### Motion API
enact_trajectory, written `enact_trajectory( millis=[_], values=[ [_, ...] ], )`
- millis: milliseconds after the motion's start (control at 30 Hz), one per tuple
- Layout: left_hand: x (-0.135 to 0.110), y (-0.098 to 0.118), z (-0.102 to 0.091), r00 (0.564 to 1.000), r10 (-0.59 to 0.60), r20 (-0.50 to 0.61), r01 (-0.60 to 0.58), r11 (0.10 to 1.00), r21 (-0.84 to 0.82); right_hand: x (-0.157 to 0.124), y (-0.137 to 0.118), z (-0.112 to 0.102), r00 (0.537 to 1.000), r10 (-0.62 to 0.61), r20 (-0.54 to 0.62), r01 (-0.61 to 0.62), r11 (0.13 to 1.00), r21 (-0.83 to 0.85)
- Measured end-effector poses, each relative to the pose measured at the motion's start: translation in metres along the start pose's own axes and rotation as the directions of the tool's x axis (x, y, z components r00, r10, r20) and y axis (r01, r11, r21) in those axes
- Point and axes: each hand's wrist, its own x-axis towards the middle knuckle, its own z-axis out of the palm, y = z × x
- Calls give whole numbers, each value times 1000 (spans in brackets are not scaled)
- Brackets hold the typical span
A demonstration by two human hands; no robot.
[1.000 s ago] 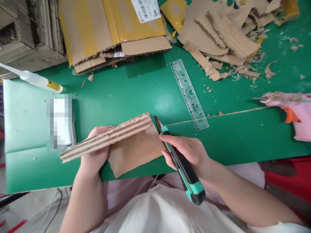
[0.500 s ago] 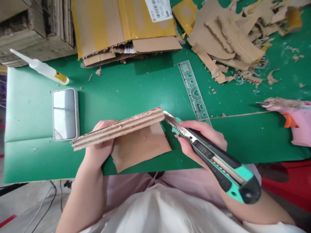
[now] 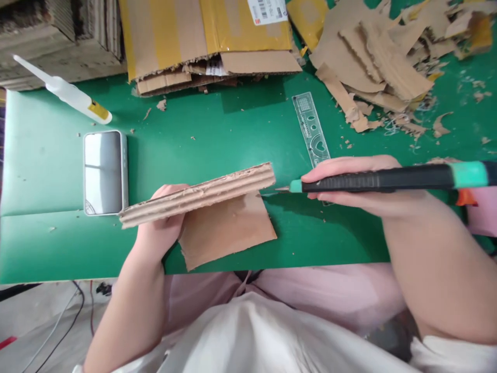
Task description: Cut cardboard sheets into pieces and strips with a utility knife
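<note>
Board (image 3: 200, 194) mid-table, near edge of the table (image 3: 194, 116), tilted, fluted edge up. Left hand (image 3: 161, 228) at its 8 o'clock, fingers closed round it from behind and below, no gap seen; low grip probably leaves top edge and 3 o'clock end free. Brown sheet (image 3: 231, 230) under it at 5; can't tell if joined. Right hand (image 3: 357, 165) at 3, closed firmly on cutter (image 3: 388, 177), handle crosswise, likely so the blade aims at the board's end while knuckles stay off. Blade tip just beside that end; contact unclear.

Phone (image 3: 103, 173) just past 9, flat, seemingly parked off the work spot. Glue gun (image 3: 485, 212) at 3, partly behind the right arm. Ruler (image 3: 312, 127) at 2, lower end hidden by the hand. Tube (image 3: 73, 96) at 10. Carton (image 3: 166, 31) at 12, scraps (image 3: 384, 67) far 2, stack (image 3: 77, 46) between 10 and 11; bulk probably pushed back for room.

Counts: 1 board, 1 sheet, 1 cutter, 1 phone, 1 glue gun, 1 ruler, 1 tube, 1 carton, 1 stack; scraps too jumbled to count.
</note>
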Motion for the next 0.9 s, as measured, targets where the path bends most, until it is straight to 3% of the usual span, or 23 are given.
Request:
enact_trajectory(
  millis=[100, 267, 433, 667, 900],
  values=[
    [2, 2, 0, 1000, 5, 14, -5, 1000, -7, 20, 10, -10, 990, -65, 124, 62, 998, 27],
    [4, 9, -3, 997, -11, 75, 16, 998, -59, 30, 26, -13, 982, -2, 187, -8, 999, 52],
    [2, 9, -4, 995, -12, 102, 23, 994, -110, 27, 32, -11, 977, -86, 193, 81, 996, 32],
    [2, 10, -5, 994, -29, 107, 41, 994, -103, 30, 28, -10, 985, -58, 164, 61, 998, -14],
    [1, 9, -6, 995, 3, 102, 9, 993, -118, 27, 30, -10, 981, -72, 179, 64, 997, 48]
  ],
)
